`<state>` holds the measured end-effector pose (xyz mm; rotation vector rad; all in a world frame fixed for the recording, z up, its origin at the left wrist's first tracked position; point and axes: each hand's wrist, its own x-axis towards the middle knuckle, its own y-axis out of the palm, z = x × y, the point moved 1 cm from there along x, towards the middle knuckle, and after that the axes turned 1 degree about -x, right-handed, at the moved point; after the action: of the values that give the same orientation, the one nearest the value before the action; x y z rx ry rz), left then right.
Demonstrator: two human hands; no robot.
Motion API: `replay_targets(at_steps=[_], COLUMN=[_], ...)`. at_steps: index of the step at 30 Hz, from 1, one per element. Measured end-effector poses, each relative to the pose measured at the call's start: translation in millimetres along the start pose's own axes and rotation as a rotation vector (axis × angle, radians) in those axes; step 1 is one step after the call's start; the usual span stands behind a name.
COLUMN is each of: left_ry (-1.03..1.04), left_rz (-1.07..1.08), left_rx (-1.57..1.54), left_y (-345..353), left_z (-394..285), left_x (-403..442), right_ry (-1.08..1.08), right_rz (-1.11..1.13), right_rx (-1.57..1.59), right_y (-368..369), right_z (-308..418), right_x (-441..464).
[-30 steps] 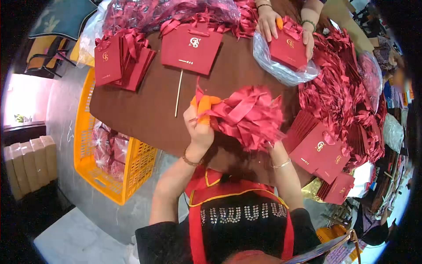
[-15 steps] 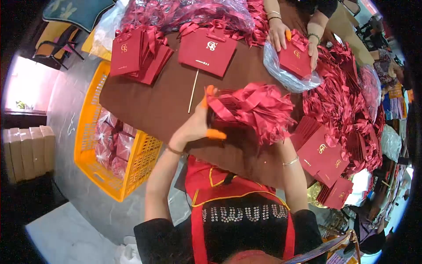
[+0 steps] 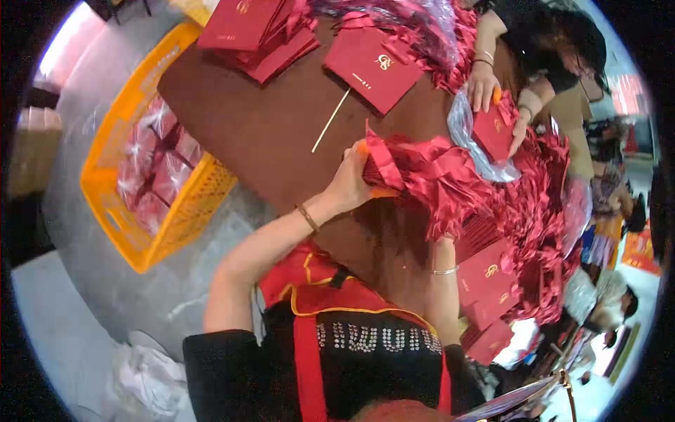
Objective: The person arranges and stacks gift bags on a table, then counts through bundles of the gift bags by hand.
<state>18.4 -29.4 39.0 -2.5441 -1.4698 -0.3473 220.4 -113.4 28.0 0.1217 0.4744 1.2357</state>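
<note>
My left hand, with orange finger covers, is closed around the left end of a bundle of red paper gift bags. Red ribbon handles spill from the bundle toward the right. My right wrist, wearing a thin bangle, reaches up to the bundle from below; ribbons hide the hand and its fingers. A flat red bag with a gold logo lies beyond the bundle, a thin stick sticking out beside it.
More red bags are stacked at the table's far left. Ribboned bags crowd the right side. An orange crate with wrapped packs stands at left. Opposite, a co-worker's hands hold a red bag over clear plastic.
My left hand, spread at the bundle's end before, is now closed around it. The view has turned, shifting the crate left and the co-worker's hands right and down.
</note>
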Motion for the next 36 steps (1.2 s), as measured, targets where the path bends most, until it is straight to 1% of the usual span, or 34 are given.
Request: replay_targets(at_steps=[1,3,4,5,7,8,9,10,11,12,13,14,15,16,17,18,19,20,21,22,23,24,25,26,27,28,29,31,33,35,36], left_ry=[-0.004,-0.091,-0.030,-0.031,-0.099,-0.057,-0.056,-0.231,-0.403,-0.346,-0.340,-0.343,-0.348,-0.365,-0.361,-0.444,-0.525,-0.592,-0.582,-0.607,-0.628,-0.628,-0.618,-0.639,-0.664,-0.590,-0.587,-0.642,-0.637,-0.626,-0.671], left_rz=[-0.033,0.007,0.090,0.087,0.047,-0.001,0.007,0.010,0.016,-0.002,0.003,0.025,0.046,0.086,0.086,0.121,0.154,0.212,0.202,0.203,0.203,0.221,0.205,0.194,0.186,0.182,0.171,0.129,0.119,0.111,0.112], left_rx=[-0.017,-0.266,0.005,-0.004,0.111,0.209,0.206,0.236,0.267,0.173,0.171,0.063,-0.044,-0.189,-0.187,-0.249,-0.314,-0.393,-0.396,-0.500,-0.605,-0.611,-0.616,-0.533,-0.449,-0.436,-0.438,-0.198,-0.186,-0.156,-0.174], left_y=[1.3,-0.6,-6.8,-8.6,-17.8,-15.8,-16.9,-20.5,-21.8,-21.7,-23.0,-24.4,-25.1,-24.6,-24.3,-23.2,-22.0,-21.1,-19.6,-17.4,-15.7,-15.7,-12.2,-7.1,-5.0,-2.4,0.6,3.7,0.8,-2.2,-5.5], left_z=[2.8,-1.5,3.8,4.0,-19.2,-16.0,-23.4,-35.8,-42.1,-33.0,-26.0,-20.3,-21.0,-22.2,-24.0,-26.4,-28.1,-29.8,-35.6,-41.3,-47.0,-51.1,-38.8,-18.9,-19.8,-21.3,-22.2,-23.8,-24.9,-27.7,-31.5], left_x=[1.0,7.1,14.0,12.9,20.2,21.8,24.8,28.6,30.4,31.5,34.6,37.2,39.8,42.2,44.0,45.5,47.1,50.2,51.9,53.6,55.8,59.8,66.0,73.3,75.9,76.6,78.0,78.4,77.0,76.6,75.6], right_ry=[-0.038,-0.130,-0.180,-0.231,-0.338,-0.393,-0.446,-0.321,-0.323,-0.212,-0.103,-0.156,-0.159,-0.094,-0.028,-0.052,-0.057,0.029,0.115,0.258,0.256,0.177,0.100,0.121,0.125,0.134,0.143,0.130,0.048,0.061,0.078], right_rz=[0.009,0.025,0.023,0.019,0.001,-0.009,-0.020,-0.127,-0.141,-0.185,-0.222,-0.172,-0.174,-0.221,-0.265,-0.148,-0.143,-0.192,-0.239,-0.127,-0.115,-0.129,-0.141,-0.126,-0.116,-0.144,-0.175,-0.163,-0.187,-0.149,-0.107], right_rx=[-0.111,-0.316,-0.408,-0.495,-0.659,-0.739,-0.818,-0.422,-0.420,-0.346,-0.272,-0.149,-0.148,-0.094,-0.040,0.007,0.004,0.001,-0.004,0.175,0.165,0.213,0.260,0.237,0.228,0.164,0.102,0.073,0.114,0.132,0.154], right_y=[-0.1,0.4,0.8,1.0,2.0,3.2,4.3,10.7,11.8,37.7,61.9,79.7,81.8,83.1,83.9,77.7,69.0,59.4,55.4,52.0,49.5,52.7,56.1,60.8,60.5,59.2,58.5,58.8,57.9,60.5,63.6], right_z=[6.8,18.6,21.6,23.1,23.6,24.0,23.2,12.3,13.0,34.0,52.3,60.8,62.6,63.3,63.6,60.9,58.7,57.1,60.2,63.2,62.9,65.2,67.5,69.3,68.9,68.0,66.9,64.4,61.8,59.0,57.0], right_x=[2.3,6.7,6.9,6.0,4.1,4.7,4.2,18.1,20.0,16.2,11.6,5.7,3.9,4.2,4.8,7.2,6.9,7.5,7.6,3.7,-2.1,-11.7,-21.4,-29.7,-34.4,-37.3,-38.3,-34.9,-33.5,-34.4,-35.0])
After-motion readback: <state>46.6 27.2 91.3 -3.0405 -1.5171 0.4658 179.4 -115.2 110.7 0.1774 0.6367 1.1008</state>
